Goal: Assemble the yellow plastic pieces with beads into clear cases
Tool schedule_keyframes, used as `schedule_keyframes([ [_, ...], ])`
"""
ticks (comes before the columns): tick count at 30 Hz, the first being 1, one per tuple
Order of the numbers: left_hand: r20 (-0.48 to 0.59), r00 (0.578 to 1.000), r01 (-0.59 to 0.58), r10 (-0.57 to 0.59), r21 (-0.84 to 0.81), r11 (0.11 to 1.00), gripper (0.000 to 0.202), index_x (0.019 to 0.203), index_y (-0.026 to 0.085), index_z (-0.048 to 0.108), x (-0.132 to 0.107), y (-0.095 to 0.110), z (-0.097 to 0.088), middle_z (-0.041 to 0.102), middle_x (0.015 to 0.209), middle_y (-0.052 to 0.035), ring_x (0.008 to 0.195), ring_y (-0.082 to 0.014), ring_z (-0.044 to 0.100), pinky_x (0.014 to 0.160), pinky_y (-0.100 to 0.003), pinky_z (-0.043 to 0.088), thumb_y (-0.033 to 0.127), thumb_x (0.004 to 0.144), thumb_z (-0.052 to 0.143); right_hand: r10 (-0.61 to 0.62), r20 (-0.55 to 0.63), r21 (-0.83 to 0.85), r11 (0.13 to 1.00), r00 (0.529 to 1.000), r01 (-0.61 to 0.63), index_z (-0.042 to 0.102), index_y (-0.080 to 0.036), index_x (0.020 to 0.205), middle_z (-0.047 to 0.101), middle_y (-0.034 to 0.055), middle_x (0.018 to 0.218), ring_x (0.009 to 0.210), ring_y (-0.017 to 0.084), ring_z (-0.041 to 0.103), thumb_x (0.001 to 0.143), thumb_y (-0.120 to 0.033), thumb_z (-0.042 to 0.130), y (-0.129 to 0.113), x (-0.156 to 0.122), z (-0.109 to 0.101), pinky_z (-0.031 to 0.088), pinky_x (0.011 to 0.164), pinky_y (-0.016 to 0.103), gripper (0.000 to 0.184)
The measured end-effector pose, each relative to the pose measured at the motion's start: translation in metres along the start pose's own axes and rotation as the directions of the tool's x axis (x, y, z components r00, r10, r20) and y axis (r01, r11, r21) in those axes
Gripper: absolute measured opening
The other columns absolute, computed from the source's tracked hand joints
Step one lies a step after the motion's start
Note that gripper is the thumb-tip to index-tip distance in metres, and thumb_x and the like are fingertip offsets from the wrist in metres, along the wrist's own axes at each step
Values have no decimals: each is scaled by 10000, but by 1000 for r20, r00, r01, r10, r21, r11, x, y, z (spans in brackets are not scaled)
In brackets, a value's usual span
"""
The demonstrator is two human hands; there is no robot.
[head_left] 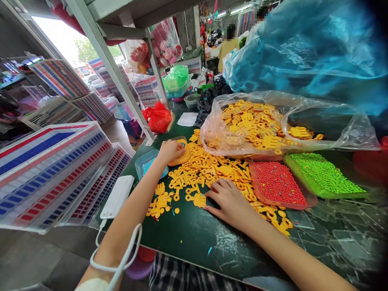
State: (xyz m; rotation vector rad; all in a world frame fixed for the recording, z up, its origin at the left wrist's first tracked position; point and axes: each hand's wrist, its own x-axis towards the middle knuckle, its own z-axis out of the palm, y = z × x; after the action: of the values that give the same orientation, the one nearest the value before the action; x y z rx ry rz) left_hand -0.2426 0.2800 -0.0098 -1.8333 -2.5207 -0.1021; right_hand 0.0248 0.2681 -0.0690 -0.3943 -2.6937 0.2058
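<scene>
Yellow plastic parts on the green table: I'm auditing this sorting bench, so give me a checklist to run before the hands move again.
1. Left hand on the small tray of yellow beads: ok.
2. Right hand resting on the loose yellow parts: ok.
3. Red bead tray and green bead tray apart, colours unmixed: ok.
4. Clear bag of yellow parts open toward the pile: ok.
5. White cable looped over the left forearm, free of the parts: ok.
6. Whether either hand grips a piece: cannot tell.

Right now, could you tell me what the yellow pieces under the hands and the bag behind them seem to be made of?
The yellow pieces look like moulded plastic: uniform colour, slight gloss, crisp identical shapes. The bag appears to be thin clear plastic film: see-through, crinkled, with shiny highlights.
</scene>
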Motion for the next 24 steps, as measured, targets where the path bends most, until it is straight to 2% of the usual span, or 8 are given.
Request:
schedule_keyframes([
  [5, 45, 999, -10, 8, 54, 998, 207, 806, 208, 750, 18, 5, 12, 746, 910, -74, 1025, -308, 592, 891, -400, 377, 401, 796, 674, 8, 25, -16, 1000, 1000, -7, 715, -188, 861, 645, 67, 882, 901, 242, 540, 777, -418, 751, 0, 1, 0, 415, 811, 379, 247],
  [11, -32, 999, 14, -12, 65, 998, 173, 809, 188, 756, 14, 8, 7, 736, 935, -113, 1024, -331, 573, 880, -435, 370, 332, 816, 660, 22, 84, -26, 999, 996, -20, 713, -180, 878, 654, 79, 934, 945, 251, 530, 789, -434, 738, 1, 2, -2, 385, 853, 388, 270],
  [15, -131, 991, 14, -13, 10, 1000, 224, 913, 216, 754, -20, 16, -4, 719, 1065, -85, 1036, -307, 560, 877, -430, 377, 378, 883, 601, 20, 115, -37, 999, 993, -16, 718, -174, 895, 653, 86, 940, 949, 250, 527, 806, -442, 719, 2, 4, -3, 380, 855, 390, 282],
  [16, -155, 988, -13, 9, -23, 1000, 218, 920, 233, 751, -33, 20, -5, 718, 1074, -61, 1026, -284, 565, 876, -414, 381, 382, 895, 594, 24, 120, -35, 999, 993, -20, 719, -173, 895, 653, 87, 940, 953, 251, 528, 808, -445, 717, 2, 4, -3, 379, 856, 391, 285],
  [18, -202, 971, -163, 128, -169, 972, 197, 874, 248, 753, -61, 30, -4, 729, 981, -27, 936, -235, 592, 859, -385, 390, 369, 903, 601, 34, 115, -27, 999, 993, -31, 722, -176, 893, 655, 83, 932, 951, 254, 529, 801, -455, 721, 2, 3, -3, 377, 851, 388, 293],
  [20, -185, 957, -266, 224, -251, 931, 196, 843, 257, 756, -88, 40, 2, 725, 910, -9, 880, -206, 601, 828, -365, 395, 372, 903, 610, 44, 96, -19, 999, 994, -42, 727, -183, 893, 658, 79, 919, 944, 254, 530, 793, -466, 727, 1, 2, -2, 373, 842, 383, 300],
  [24, -111, 944, -330, 311, -291, 898, 136, 823, 264, 764, -124, 56, 23, 716, 903, 1, 873, -197, 586, 808, -358, 399, 359, 860, 675, 52, 80, -4, 999, 995, -52, 731, -184, 883, 662, 72, 899, 928, 245, 527, 796, -464, 725, 1, 2, -3, 371, 822, 378, 293],
])
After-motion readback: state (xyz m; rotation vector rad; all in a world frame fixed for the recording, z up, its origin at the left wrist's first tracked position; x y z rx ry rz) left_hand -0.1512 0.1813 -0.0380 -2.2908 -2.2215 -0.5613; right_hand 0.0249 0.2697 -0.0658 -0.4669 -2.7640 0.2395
